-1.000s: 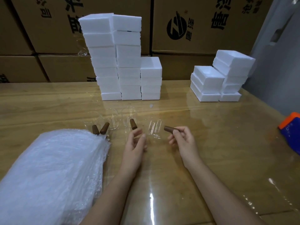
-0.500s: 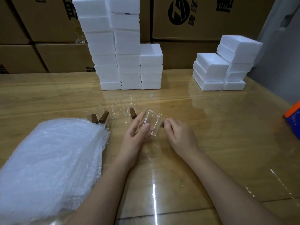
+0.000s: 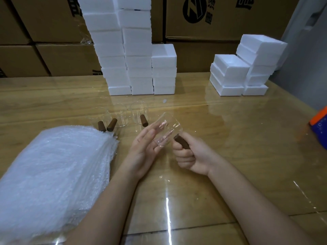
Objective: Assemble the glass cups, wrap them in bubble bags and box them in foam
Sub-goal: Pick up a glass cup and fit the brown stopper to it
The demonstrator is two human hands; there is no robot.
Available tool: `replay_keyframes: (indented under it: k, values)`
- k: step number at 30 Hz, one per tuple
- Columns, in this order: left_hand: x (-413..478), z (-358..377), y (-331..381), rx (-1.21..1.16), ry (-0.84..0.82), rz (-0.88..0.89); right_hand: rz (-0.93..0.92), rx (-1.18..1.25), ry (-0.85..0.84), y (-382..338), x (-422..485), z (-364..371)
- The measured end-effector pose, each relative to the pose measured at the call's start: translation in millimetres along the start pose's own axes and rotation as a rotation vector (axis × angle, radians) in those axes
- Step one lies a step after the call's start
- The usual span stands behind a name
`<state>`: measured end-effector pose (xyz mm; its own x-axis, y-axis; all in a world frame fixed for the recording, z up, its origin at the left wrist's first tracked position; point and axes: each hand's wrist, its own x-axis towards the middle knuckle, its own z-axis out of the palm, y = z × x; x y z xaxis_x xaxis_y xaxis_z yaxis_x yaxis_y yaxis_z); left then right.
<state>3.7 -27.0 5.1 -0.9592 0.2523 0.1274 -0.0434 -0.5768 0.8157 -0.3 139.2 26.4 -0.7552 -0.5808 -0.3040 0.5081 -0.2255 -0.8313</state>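
Glass cup (image 3: 168, 129) in assembly: right hand (image 3: 191, 156) grips brown handle (image 3: 182, 144), left hand (image 3: 146, 145) flat, steadying glass; bagging likely follows

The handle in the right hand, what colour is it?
Dark brown, like wood. The handle shows best in the head view.

Cardboard cartons (image 3: 221, 18) stand behind the wooden table (image 3: 238, 142), an orange item (image 3: 319, 119) at right.

The right hand (image 3: 192, 156) covers most of the brown handle (image 3: 181, 144); the view's right edge crops the orange-blue object (image 3: 320, 126).
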Motion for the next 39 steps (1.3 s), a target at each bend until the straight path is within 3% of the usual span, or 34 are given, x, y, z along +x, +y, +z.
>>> replay_keyframes:
  k: [3,6,10,13,17,24,29,32,34,35,37,39]
  values:
    - [0,3,-2,0.076,0.132,-0.01,-0.237,-0.444,0.452,5,6,-1]
    - [-2,7,-7,0.166,0.215,0.021,-0.431,-0.903,0.736,6,3,-6]
    - [-3,12,-13,0.306,0.296,0.068,-0.775,-1.454,0.951,6,-5,-6]
    - [-1,11,-13,0.268,0.366,0.091,-1.08,-1.642,0.908,6,-3,1]
    - [1,5,-8,0.11,0.388,0.097,-1.123,-1.612,0.777,15,6,8]
    - [-1,6,-3,-0.022,0.24,0.076,-0.651,-0.845,0.686,19,16,5]
    - [2,3,-1,-0.071,0.129,0.05,-0.25,-0.062,0.265,13,12,8]
    - [3,5,0,-0.083,0.191,0.021,-0.113,0.201,-0.016,13,7,12]
    - [6,8,-3,-0.034,0.294,0.007,-0.115,0.107,0.028,14,7,14]
    - [7,9,-5,-0.01,0.358,-0.006,-0.159,-0.064,0.13,16,7,15]
    - [8,10,-7,0.01,0.436,-0.018,-0.328,-0.54,0.416,21,7,15]
    - [8,9,-6,-0.017,0.456,-0.008,-0.6,-0.832,0.657,23,6,15]
